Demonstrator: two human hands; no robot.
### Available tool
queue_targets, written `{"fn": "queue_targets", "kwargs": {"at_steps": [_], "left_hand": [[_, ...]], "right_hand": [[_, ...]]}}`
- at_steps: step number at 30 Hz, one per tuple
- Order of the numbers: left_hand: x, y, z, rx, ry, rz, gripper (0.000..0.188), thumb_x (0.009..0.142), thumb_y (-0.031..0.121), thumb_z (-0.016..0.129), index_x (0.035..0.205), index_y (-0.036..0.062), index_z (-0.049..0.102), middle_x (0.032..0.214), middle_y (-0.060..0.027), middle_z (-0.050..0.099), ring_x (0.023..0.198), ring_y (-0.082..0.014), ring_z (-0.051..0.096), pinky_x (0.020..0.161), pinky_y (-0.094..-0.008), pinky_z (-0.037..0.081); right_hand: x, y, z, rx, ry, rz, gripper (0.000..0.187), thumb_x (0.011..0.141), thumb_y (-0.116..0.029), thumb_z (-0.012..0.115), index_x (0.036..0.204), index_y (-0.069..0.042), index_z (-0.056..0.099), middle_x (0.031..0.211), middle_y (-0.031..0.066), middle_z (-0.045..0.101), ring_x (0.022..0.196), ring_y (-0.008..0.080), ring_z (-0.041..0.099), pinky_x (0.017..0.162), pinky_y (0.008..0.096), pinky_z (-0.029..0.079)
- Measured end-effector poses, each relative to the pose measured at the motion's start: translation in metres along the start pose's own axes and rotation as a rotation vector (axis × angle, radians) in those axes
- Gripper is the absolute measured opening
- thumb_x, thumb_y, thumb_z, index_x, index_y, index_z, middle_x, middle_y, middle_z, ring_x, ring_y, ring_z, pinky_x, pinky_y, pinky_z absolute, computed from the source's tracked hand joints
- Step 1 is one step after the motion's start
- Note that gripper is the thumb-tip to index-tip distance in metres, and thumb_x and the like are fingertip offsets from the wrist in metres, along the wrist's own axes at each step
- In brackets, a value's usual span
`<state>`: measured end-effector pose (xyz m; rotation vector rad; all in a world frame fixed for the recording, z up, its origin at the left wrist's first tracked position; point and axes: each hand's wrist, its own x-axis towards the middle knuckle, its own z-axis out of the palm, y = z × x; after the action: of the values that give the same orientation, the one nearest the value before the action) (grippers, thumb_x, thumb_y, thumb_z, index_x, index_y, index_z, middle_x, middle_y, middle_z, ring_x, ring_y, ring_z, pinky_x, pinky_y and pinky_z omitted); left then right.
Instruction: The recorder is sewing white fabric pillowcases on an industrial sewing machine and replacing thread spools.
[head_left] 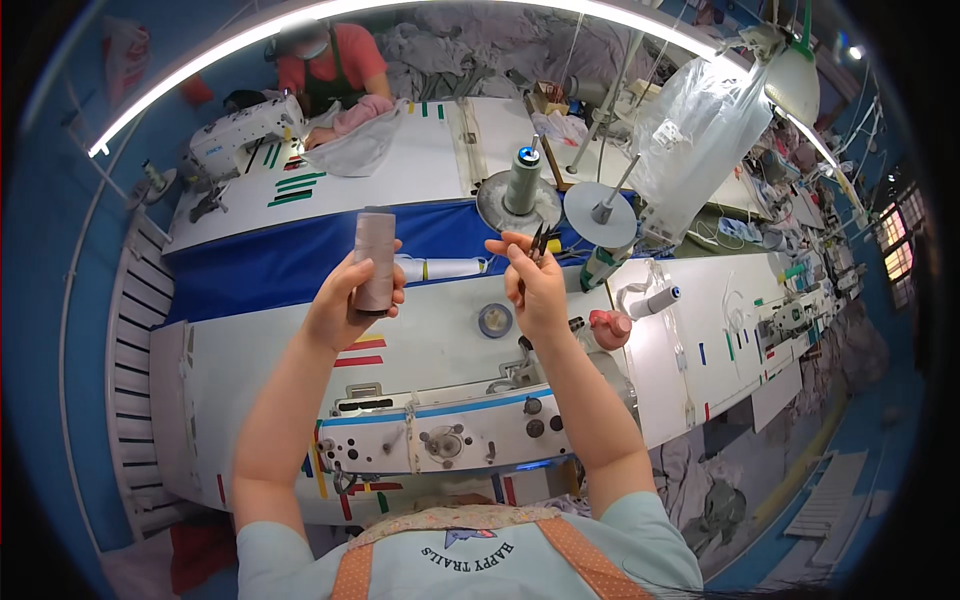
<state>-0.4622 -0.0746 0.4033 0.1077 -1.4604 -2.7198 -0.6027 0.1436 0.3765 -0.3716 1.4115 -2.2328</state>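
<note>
My left hand (340,300) is wrapped around a tall spool of pinkish-grey thread (375,255), held upright above the white sewing table. In my right hand (540,290) is a pair of small dark thread snips (540,242), tips pointing up; the index finger and thumb reach toward the left. Just beyond that hand, a grey-green thread cone (523,182) stands on a round metal holder (490,205). Below both hands lies the sewing machine (445,440), white with a blue stripe. A small round dish (495,320) sits between my forearms.
A white thread cone (450,268) lies by the blue cloth trough (260,255). Right of my forearm are a red bottle-like object (610,328) and another white cone (655,302). Across the trough, a co-worker (330,70) handles grey fabric (355,150) at another sewing machine (245,130).
</note>
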Motion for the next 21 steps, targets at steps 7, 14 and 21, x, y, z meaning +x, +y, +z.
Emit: {"fn": "queue_targets", "kwargs": {"at_steps": [7, 14, 21], "left_hand": [[0.045, 0.015, 0.024, -0.05, -0.156, 0.036, 0.055, 0.088, 0.032, 0.058, 0.13, 0.0026, 0.037, 0.099, -0.0131, 0.058, 0.087, -0.0199, 0.06, 0.073, -0.0322, 0.052], [0.085, 0.035, 0.02, 0.233, -0.15, 0.104, 0.052, 0.09, 0.033, 0.061, 0.127, 0.004, 0.038, 0.113, -0.0125, 0.053, 0.098, -0.0206, 0.058, 0.084, -0.0389, 0.054], [0.127, 0.037, 0.031, 0.276, -0.076, 0.348, 0.051, 0.088, 0.019, 0.064, 0.128, 0.0057, 0.035, 0.115, -0.0091, 0.049, 0.101, -0.017, 0.053, 0.086, -0.0375, 0.052]], "right_hand": [[0.015, 0.002, 0.021, 0.277, -0.429, 0.358, 0.043, 0.089, -0.013, 0.055, 0.128, 0.002, 0.045, 0.125, 0.0174, 0.056, 0.048, 0.006, 0.045, 0.041, 0.017, 0.033], [0.001, -0.011, 0.009, 0.231, -0.433, 0.343, 0.012, 0.09, -0.012, 0.058, 0.097, -0.002, 0.059, 0.059, 0.0024, 0.046, 0.048, 0.01, 0.041, 0.043, 0.0208, 0.028], [-0.017, -0.025, -0.025, 0.124, -0.399, 0.234, 0.011, 0.092, -0.012, 0.057, 0.096, -0.003, 0.061, 0.063, 0.0045, 0.054, 0.048, 0.0073, 0.041, 0.042, 0.02, 0.028]]}}
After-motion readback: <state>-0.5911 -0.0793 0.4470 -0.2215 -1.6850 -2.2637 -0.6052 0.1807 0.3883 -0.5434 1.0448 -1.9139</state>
